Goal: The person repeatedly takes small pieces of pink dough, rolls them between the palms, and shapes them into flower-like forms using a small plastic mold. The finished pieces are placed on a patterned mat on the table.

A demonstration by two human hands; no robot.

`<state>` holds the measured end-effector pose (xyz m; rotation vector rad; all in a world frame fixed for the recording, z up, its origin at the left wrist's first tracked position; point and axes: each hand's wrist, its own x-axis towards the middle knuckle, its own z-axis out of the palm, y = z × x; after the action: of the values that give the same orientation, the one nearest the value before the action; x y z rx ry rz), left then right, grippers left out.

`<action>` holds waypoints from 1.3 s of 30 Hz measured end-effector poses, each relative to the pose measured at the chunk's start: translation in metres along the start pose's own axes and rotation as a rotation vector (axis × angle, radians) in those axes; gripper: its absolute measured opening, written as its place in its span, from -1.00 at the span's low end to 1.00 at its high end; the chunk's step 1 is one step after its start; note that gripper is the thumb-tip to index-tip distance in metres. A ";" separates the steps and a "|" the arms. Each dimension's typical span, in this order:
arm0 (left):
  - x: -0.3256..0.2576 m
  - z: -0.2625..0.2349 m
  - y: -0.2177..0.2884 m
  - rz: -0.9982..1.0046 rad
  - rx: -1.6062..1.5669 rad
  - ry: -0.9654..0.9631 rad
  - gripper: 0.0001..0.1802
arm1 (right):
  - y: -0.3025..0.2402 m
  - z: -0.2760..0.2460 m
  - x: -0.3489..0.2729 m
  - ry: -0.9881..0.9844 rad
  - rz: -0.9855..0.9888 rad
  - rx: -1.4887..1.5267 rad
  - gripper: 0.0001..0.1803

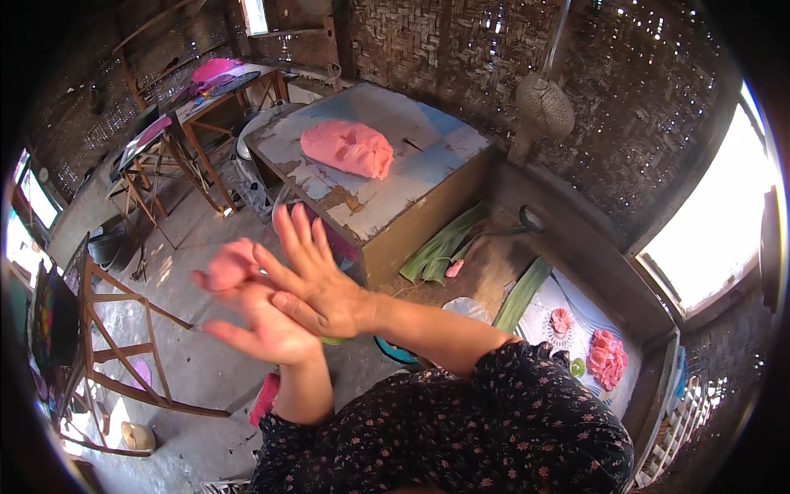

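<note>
The right hand lies flat, fingers spread, pressed across the left hand, whose palm is open and turned up; between them a small lump of pink dough shows at the left edge, squeezed between the palms rather than gripped by the fingers. Above, in the upper middle of the frame, a large soft mound of pink dough sits on a worn wooden table with peeling blue-white paint. Right of the table's corner, long green leaves lie on a brown bench. At lower right, shaped pink pieces rest on a pale tray. Woven bamboo walls close the top; bare concrete floor opens left, beside wooden frames.
</note>
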<state>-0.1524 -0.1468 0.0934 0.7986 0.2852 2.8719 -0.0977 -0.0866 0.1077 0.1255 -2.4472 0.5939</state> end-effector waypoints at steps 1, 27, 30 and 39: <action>-0.008 0.002 -0.005 -0.021 -0.014 -0.043 -0.22 | 0.001 -0.001 0.007 0.141 -0.060 -0.056 -0.27; 0.039 -0.015 0.017 -0.205 -0.074 -0.131 -0.26 | 0.029 0.029 -0.055 -0.294 -0.120 -0.101 -0.47; 0.059 -0.006 0.026 -0.019 -0.133 -0.426 -0.22 | 0.040 0.021 -0.060 -0.407 0.047 -0.323 -0.18; 0.011 -0.007 -0.009 -0.263 -0.247 -0.293 -0.13 | 0.049 0.020 -0.078 -0.087 -0.177 -0.238 -0.26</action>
<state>-0.1646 -0.1373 0.0911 1.0279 -0.0024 2.4443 -0.0566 -0.0552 0.0291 0.2728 -2.5357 0.2218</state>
